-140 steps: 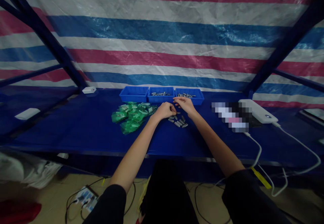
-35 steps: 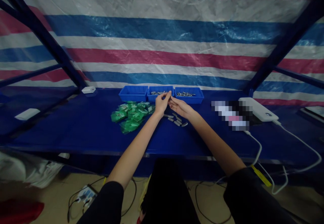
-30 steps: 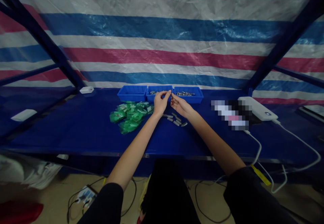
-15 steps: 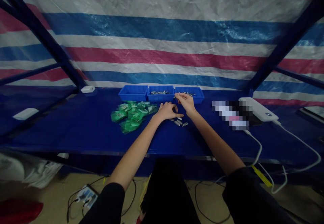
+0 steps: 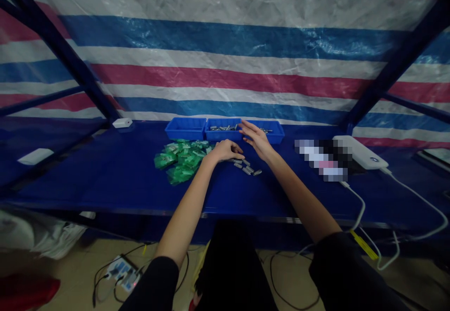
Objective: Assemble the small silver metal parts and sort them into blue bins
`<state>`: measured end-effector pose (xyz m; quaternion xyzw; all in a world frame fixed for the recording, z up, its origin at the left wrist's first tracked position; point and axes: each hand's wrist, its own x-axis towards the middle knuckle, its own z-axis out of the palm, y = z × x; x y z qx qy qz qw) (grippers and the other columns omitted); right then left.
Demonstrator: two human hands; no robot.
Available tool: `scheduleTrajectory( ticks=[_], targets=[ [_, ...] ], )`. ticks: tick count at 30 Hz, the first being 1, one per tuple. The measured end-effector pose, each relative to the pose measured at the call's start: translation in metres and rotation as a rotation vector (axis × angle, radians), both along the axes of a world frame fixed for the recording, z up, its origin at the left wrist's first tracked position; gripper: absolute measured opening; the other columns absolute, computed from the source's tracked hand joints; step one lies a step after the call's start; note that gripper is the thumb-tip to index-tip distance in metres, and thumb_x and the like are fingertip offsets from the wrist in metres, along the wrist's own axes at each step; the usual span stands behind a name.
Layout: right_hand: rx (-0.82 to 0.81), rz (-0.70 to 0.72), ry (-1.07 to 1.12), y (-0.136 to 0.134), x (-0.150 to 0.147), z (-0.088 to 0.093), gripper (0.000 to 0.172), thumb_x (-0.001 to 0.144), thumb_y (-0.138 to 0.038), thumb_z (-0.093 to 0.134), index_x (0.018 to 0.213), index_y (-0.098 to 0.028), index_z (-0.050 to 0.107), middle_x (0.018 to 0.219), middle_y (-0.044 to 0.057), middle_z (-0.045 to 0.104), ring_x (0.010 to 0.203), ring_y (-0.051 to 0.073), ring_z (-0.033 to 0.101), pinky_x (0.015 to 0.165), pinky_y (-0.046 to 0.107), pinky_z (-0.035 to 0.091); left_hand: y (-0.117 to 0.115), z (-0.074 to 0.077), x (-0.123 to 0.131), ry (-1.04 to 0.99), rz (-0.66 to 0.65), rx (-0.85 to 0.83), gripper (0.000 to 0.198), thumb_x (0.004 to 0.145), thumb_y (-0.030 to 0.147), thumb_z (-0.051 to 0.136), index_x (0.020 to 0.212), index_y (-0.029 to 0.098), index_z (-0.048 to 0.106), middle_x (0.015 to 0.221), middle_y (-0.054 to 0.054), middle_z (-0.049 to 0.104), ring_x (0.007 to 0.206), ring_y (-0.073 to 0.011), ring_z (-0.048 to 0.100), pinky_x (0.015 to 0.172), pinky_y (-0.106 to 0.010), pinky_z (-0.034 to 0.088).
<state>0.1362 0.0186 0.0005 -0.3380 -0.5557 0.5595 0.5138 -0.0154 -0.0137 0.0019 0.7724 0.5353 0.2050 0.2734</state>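
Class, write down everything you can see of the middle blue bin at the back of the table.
The middle blue bin is low and open-topped, and looks like plastic, with a raised rim. It sits upright on the blue table, in a row between the left bin and the right bin. Small silvery, metal-looking pieces lie loose inside it. The right hand overlaps its right end in this view; whether the fingers touch it cannot be told.

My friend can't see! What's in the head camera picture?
A person's left hand curls by small metal pieces on a blue table; the open right hand is near three blue bins. Green packets lie further left; a striped sheet hangs behind.
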Motion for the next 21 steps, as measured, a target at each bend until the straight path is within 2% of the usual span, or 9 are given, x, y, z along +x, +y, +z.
scheduleTrajectory(
  ticks=[6,11,16,21],
  targets=[
    [-0.096,-0.092,-0.021,0.001,0.001,-0.003,0.03,0.068,-0.036,0.063,0.096,-0.023,0.067,0.095,0.003,0.069,0.078,0.013,0.063,0.06,0.02,0.045,-0.001,0.002,0.003,0.051,-0.057,-0.026,0.026,0.063,0.045,0.066,0.075,0.023,0.072,0.077,-0.001,0.071,0.077,-0.0166,0.061,0.073,-0.024,0.041],
    [-0.101,-0.113,-0.018,-0.001,0.0,-0.002,0.026,0.067,-0.033,0.062,0.09,-0.022,0.068,0.088,0.001,0.07,0.067,0.01,0.06,0.055,0.019,0.043,0.0,0.002,0.001,0.07,-0.063,-0.018,0.026,0.059,0.046,0.069,0.072,0.023,0.072,0.075,0.0,0.071,0.081,-0.0183,0.06,0.078,-0.026,0.039],
    [-0.093,-0.102,-0.053,-0.001,0.001,-0.004,0.026,0.068,-0.033,0.061,0.09,-0.023,0.068,0.087,0.001,0.069,0.066,0.009,0.059,0.053,0.019,0.042,0.003,-0.001,0.001,0.122,0.067,0.108,0.022,0.065,0.045,0.066,0.07,0.024,0.071,0.075,0.0,0.069,0.08,-0.0195,0.06,0.085,-0.033,0.036],
    [-0.044,-0.109,-0.193,-0.001,0.0,-0.008,0.023,0.069,-0.035,0.061,0.087,-0.023,0.069,0.086,0.001,0.069,0.071,0.011,0.059,0.053,0.019,0.042,0.009,-0.004,0.001,-0.02,0.215,0.254,0.025,0.073,0.044,0.059,0.079,0.021,0.069,0.081,-0.002,0.069,0.077,-0.0185,0.06,0.075,-0.028,0.04]
  ],
)
